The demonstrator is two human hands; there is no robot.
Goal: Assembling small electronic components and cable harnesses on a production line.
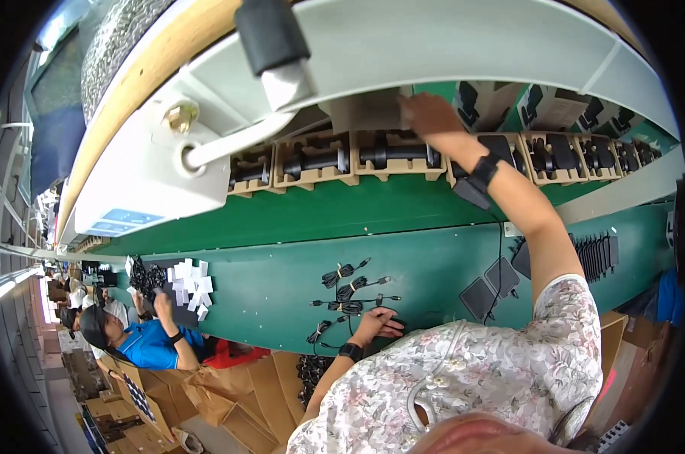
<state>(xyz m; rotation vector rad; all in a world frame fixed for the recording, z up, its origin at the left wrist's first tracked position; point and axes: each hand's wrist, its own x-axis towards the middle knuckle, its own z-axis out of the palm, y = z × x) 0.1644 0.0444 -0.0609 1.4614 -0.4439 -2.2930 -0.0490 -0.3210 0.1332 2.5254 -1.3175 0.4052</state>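
Floral-print sleeves nearest the lens frame the long green conveyor belt [297,212]. Beyond the belt, the right hand [426,113] pinches a flat grey cardboard sheet [365,110], light but bendable (best held at its edge). On the belt's near side, the left hand [376,325] curls over small black bundled cables [346,291], soft and light; whether it grips one I cannot tell.

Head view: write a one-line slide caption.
Right hand reaches to a cardboard tray above the green conveyor; left hand rests on bundled black cables.
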